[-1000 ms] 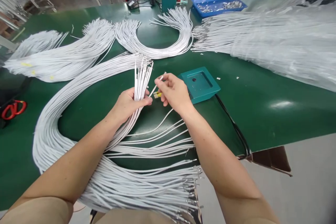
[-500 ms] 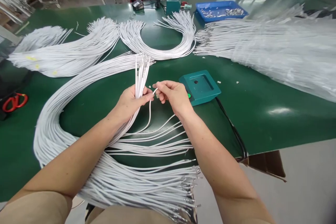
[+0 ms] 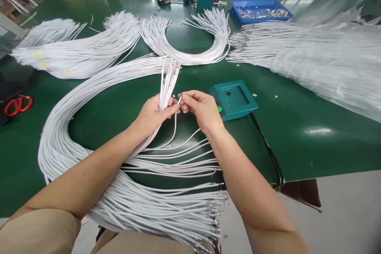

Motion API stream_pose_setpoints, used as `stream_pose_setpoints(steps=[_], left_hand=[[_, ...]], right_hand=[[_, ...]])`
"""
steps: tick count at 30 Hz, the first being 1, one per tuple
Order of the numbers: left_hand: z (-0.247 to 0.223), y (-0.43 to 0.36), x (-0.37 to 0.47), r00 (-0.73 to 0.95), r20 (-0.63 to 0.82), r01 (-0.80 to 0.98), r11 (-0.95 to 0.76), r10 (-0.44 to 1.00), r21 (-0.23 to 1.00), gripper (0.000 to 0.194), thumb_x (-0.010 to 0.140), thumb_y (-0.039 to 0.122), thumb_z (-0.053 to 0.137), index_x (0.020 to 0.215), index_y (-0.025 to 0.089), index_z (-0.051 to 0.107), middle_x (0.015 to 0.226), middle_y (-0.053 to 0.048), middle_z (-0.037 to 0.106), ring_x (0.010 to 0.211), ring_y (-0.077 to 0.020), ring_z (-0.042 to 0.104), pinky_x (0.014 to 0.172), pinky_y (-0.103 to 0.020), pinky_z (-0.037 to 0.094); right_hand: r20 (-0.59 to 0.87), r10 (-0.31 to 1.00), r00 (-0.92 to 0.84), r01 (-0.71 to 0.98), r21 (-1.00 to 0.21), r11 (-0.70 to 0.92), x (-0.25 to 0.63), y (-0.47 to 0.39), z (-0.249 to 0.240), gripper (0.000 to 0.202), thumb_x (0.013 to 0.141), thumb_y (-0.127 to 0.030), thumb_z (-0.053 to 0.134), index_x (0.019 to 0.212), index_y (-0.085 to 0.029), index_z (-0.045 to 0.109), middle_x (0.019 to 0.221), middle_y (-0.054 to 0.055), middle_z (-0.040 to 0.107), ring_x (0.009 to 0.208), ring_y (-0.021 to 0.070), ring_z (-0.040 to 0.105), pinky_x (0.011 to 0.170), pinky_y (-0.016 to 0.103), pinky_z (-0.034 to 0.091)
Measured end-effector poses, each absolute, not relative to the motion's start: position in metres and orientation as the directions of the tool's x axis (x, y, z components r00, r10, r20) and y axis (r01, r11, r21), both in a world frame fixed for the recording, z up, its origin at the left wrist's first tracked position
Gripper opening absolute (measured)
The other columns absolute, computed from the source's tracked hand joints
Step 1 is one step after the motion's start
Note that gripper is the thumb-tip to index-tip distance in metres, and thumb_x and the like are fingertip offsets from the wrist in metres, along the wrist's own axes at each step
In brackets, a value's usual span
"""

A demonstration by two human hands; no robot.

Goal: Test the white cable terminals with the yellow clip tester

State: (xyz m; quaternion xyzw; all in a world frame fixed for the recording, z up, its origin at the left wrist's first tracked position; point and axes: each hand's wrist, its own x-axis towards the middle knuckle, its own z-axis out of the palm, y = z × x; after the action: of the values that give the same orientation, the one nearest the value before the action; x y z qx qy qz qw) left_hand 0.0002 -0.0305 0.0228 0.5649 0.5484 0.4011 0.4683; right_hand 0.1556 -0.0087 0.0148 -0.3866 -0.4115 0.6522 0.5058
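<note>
Green table (image 3: 297, 143) takes most of my view from this distance, and I go over it from the near edge. At this edge lies a thick pile (image 3: 166, 208) of white wires, its metal ends reaching past the table. Further in, the left hand (image 3: 156, 115) is closed around an upright bunch (image 3: 169, 83), and its thumb presses also on a single wire (image 3: 179, 100). Just beside, the right hand (image 3: 202, 109) pinches this wire near its tip with thumb and fingertips. One second ago I saw a yellow piece by the right fingers; now it is out of my sight, and the wire hangs in a curve below the left thumb. I judge that this one wire is kept apart from the bunch and handled by itself. To the right sits a green box (image 3: 230, 106), its lamp (image 3: 220, 109) showing bright green, its cable (image 3: 268, 149) running to the near edge. Toward the left edge are red handles (image 3: 18, 105). Farther, a curved bundle (image 3: 190, 57) lies across the middle, and wrapped wires (image 3: 321, 55) reach to the right edge. Near the far edge rests a blue tray (image 3: 268, 19).
</note>
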Motion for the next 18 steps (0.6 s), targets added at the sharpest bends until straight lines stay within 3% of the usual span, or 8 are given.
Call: stream_pose_setpoints(steps=[3, 7, 11, 13, 18], left_hand=[[0.0210, -0.0293, 0.0009, 0.071, -0.062, 0.149, 0.051, 0.996, 0.988, 0.024, 0.073, 0.031, 0.076, 0.078, 0.017, 0.056, 0.073, 0.000, 0.064, 0.066, -0.0124, 0.060, 0.062, -0.026, 0.045], [0.0219, -0.0285, 0.0018, 0.018, -0.061, 0.136, 0.058, 0.998, 0.989, 0.028, 0.069, 0.025, 0.078, 0.073, 0.017, 0.052, 0.068, 0.003, 0.060, 0.058, -0.0096, 0.059, 0.055, -0.023, 0.044], [0.0273, -0.0315, 0.0054, 0.062, -0.095, 0.117, 0.087, 0.993, 0.989, 0.026, 0.071, 0.021, 0.075, 0.075, 0.017, 0.049, 0.071, 0.002, 0.066, 0.067, -0.0155, 0.070, 0.064, -0.027, 0.053], [0.0290, -0.0333, 0.0075, 0.085, -0.101, 0.128, 0.090, 0.991, 0.988, 0.023, 0.072, 0.020, 0.073, 0.077, 0.017, 0.051, 0.074, 0.000, 0.069, 0.070, -0.0177, 0.072, 0.070, -0.031, 0.056], [0.0261, -0.0356, 0.0096, 0.136, -0.089, 0.209, 0.059, 0.987, 0.976, 0.017, 0.074, 0.019, 0.071, 0.083, 0.016, 0.057, 0.082, -0.004, 0.073, 0.073, -0.0194, 0.073, 0.077, -0.035, 0.059]], right_hand=[[-0.130, 0.941, -0.312, -0.430, -0.864, -0.262, 0.1550, -0.0067, 0.0124, 0.016, 0.071, -0.029, 0.076, 0.074, -0.014, 0.069, 0.061, -0.003, 0.060, 0.054, 0.0063, 0.050, 0.054, 0.021, 0.040], [-0.158, 0.876, -0.457, -0.493, -0.775, -0.396, 0.1545, -0.0052, 0.0121, 0.027, 0.073, -0.028, 0.073, 0.057, -0.017, 0.055, 0.053, -0.004, 0.049, 0.052, 0.0081, 0.047, 0.053, 0.024, 0.036], [-0.171, 0.923, -0.344, -0.444, -0.836, -0.321, 0.1567, -0.0053, 0.0143, 0.025, 0.077, -0.040, 0.072, 0.071, -0.016, 0.066, 0.054, -0.006, 0.046, 0.049, 0.0071, 0.039, 0.052, 0.024, 0.034], [-0.166, 0.931, -0.326, -0.411, -0.861, -0.298, 0.1577, -0.0056, 0.0154, 0.034, 0.078, -0.050, 0.070, 0.080, -0.016, 0.070, 0.053, -0.007, 0.041, 0.048, 0.0072, 0.036, 0.051, 0.025, 0.034], [-0.163, 0.910, -0.381, -0.375, -0.872, -0.314, 0.1576, -0.0057, 0.0151, 0.039, 0.073, -0.053, 0.075, 0.065, -0.015, 0.067, 0.051, -0.007, 0.038, 0.048, 0.0066, 0.035, 0.049, 0.024, 0.034]])
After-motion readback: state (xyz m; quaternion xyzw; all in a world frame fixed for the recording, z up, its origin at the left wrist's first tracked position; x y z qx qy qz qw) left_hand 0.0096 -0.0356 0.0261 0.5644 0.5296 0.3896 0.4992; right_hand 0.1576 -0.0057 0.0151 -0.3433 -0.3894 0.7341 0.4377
